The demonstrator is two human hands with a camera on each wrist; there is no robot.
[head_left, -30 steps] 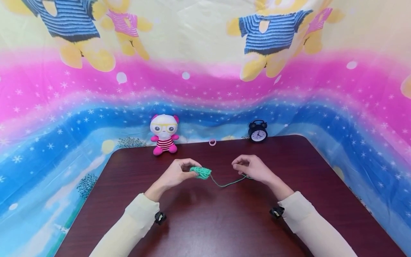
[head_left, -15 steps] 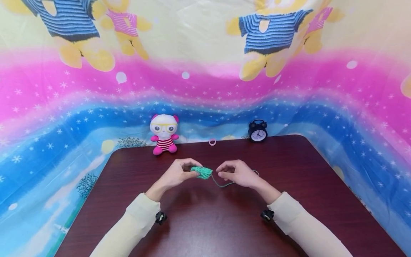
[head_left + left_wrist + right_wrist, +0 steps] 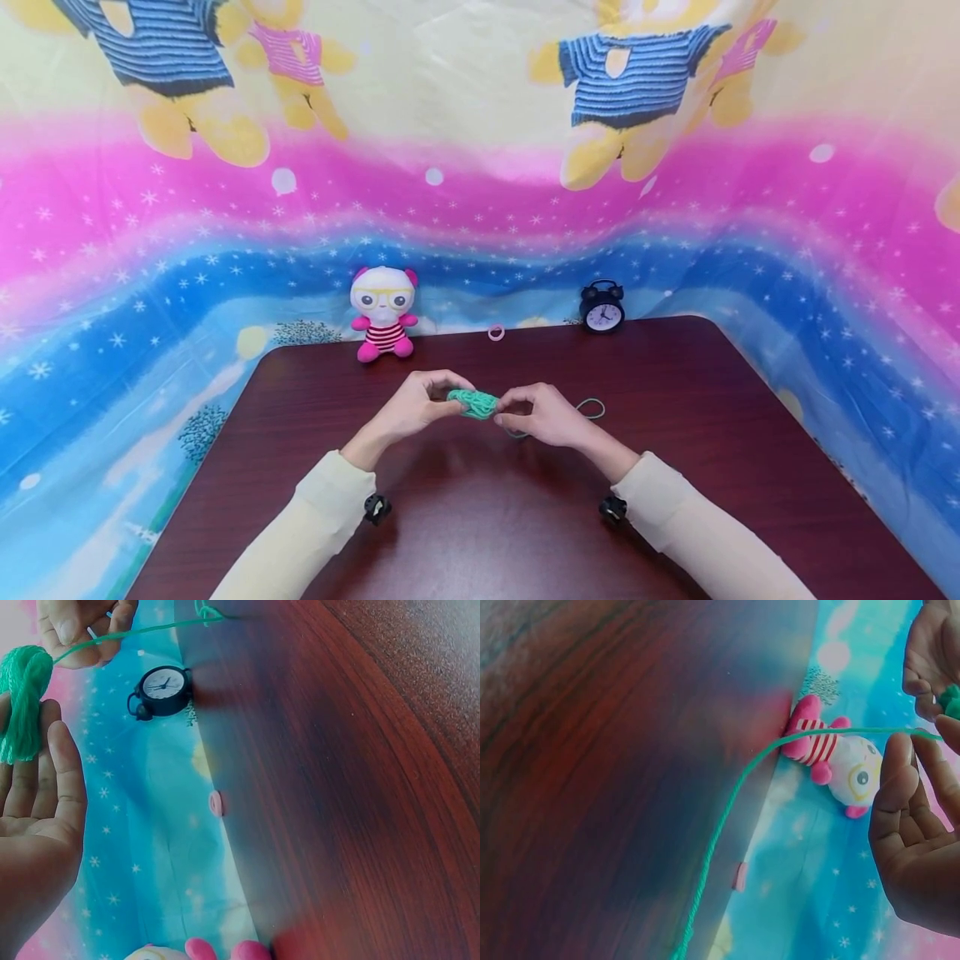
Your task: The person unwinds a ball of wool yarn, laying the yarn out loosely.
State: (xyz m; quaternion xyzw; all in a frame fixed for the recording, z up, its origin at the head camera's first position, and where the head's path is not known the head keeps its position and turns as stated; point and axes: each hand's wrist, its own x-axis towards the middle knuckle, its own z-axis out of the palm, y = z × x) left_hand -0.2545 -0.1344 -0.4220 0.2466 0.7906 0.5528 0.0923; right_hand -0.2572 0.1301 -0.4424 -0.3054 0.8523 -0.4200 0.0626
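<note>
A small bundle of green yarn (image 3: 474, 403) is pinched between the thumb and fingers of my left hand (image 3: 408, 408), above the table. In the left wrist view the yarn (image 3: 26, 705) hangs over the fingers as a folded hank. My right hand (image 3: 547, 414) is at the bundle's right end, its thumb and forefinger pinching the loose strand close to the hank. From there the strand (image 3: 739, 787) runs past the right hand, as the right wrist view shows, and its tail loops out beyond that hand in the head view.
Along the back edge of the dark red wooden table (image 3: 480, 517) sit a pink and white panda plush (image 3: 385, 312), a small pink ring (image 3: 497, 332) and a black alarm clock (image 3: 603, 308). A printed cloth (image 3: 480, 217) hangs behind.
My right hand has moved left along the strand to the bundle's end, and its fingers have closed there. The left hand with the yarn bundle has barely moved.
</note>
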